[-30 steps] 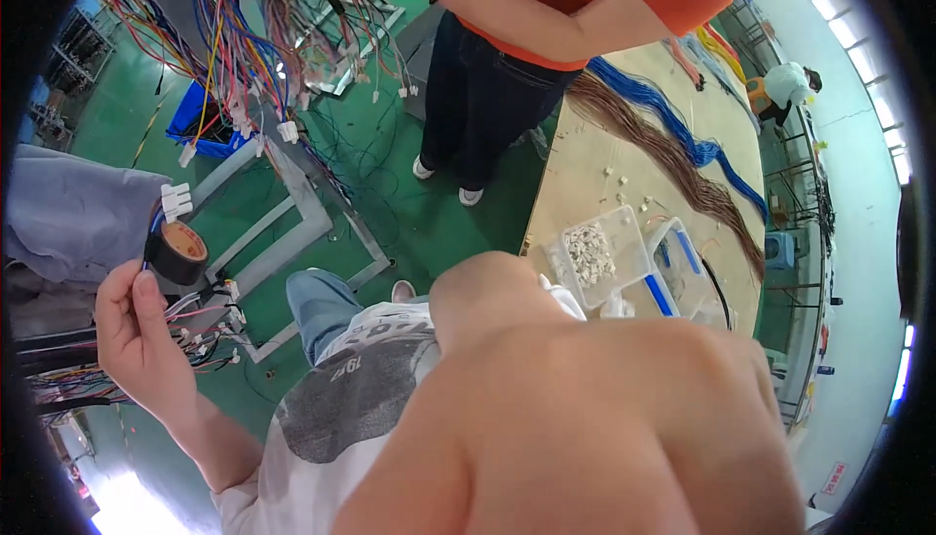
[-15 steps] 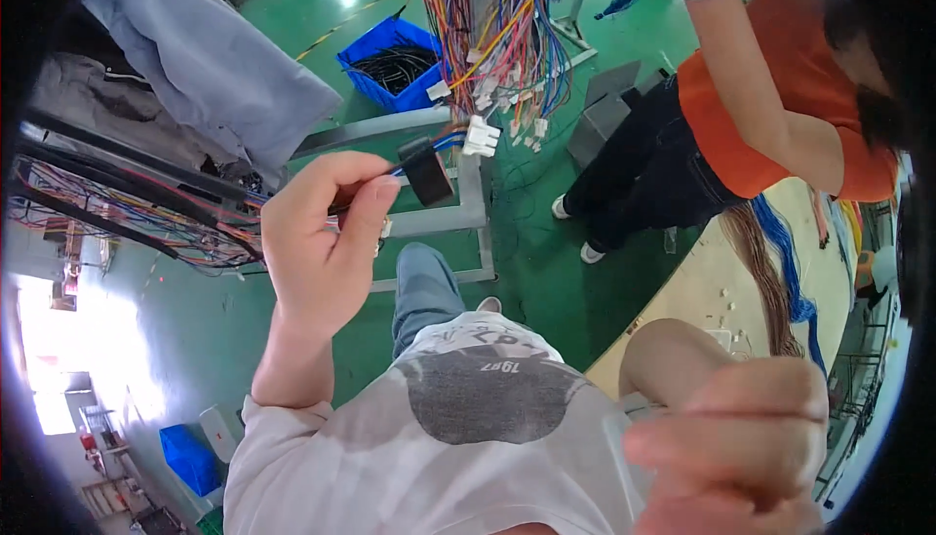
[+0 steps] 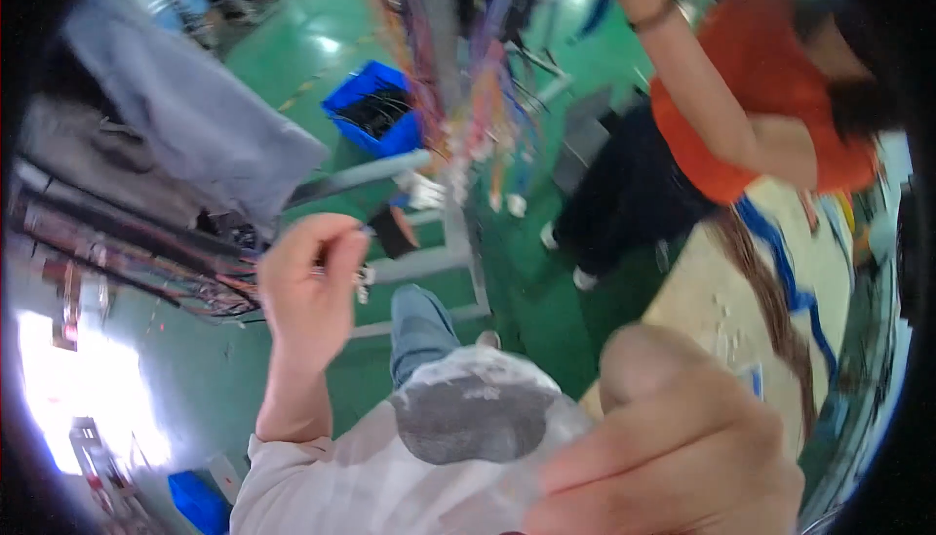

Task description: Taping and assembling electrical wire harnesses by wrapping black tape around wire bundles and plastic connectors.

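Observation:
My left hand (image 3: 310,286) pinches a short wire harness between thumb and fingers. A dark band (image 3: 394,232), which looks like tape or foam, is wrapped around its wires. A white plug connector (image 3: 421,191) sits at the harness's far end, and small pale connector parts (image 3: 365,284) hang just below the fingertips. Close to the camera, at lower right, my right hand (image 3: 673,447) is closed with its fingers curled in. Whatever it may hold is hidden, and motion blurs it.
Bundled colored wires (image 3: 487,96) hang from a grey metal frame (image 3: 429,262) ahead. A blue bin (image 3: 341,116) holds black cables. At right, a person in an orange top (image 3: 721,77) stands by a pale table (image 3: 702,311) with brown and blue wires. Grey cloth (image 3: 195,96) drapes at left.
The view has shifted. My left hand, still pinching the harness, sits lower and slightly left in it. My right hand has moved inward to the left and looks larger.

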Tool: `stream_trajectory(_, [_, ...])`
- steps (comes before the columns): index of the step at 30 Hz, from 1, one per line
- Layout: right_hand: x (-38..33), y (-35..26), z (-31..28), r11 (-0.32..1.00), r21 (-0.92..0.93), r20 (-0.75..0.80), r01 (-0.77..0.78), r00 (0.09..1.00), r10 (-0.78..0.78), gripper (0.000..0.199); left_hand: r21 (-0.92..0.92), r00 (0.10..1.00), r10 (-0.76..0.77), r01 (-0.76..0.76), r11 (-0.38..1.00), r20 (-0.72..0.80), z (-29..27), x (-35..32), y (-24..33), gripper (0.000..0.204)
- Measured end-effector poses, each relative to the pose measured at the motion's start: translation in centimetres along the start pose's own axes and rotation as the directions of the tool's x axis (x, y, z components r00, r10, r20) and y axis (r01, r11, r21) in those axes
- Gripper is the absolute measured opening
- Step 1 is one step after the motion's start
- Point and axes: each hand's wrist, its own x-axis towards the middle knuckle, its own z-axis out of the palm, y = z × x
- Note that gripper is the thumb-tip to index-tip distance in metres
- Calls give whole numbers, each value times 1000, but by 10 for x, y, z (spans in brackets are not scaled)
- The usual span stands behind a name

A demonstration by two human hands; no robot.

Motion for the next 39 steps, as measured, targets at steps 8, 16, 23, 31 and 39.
stream_trajectory(8, [205, 25, 77, 962, 31, 28, 271, 962, -271, 10, -177, 993, -53, 72, 982, 110, 22, 14, 12, 6])
stream_trajectory(16, [240, 69, 94, 516, 598, -126, 613, 708, -695, 10, -54, 999, -37, 38, 998, 18, 18, 6, -24, 3])
stream_trajectory(23, [224, 27, 69, 439, 826, -92, 354, 853, -514, 29, -223, 998, -28, 42, 974, 65, 19, 6, -10, 3])
stream_trajectory(31, [242, 22, 73, 439, 775, -249, 455, 858, -449, 29, -254, 998, 20, -5, 967, 58, 31, 10, -5, 3])
stream_trajectory(39, [218, 28, 65, 389, 738, -393, 552, 820, -416, 30, -231, 988, -129, 145, 962, 84, 24, -6, -8, 3])
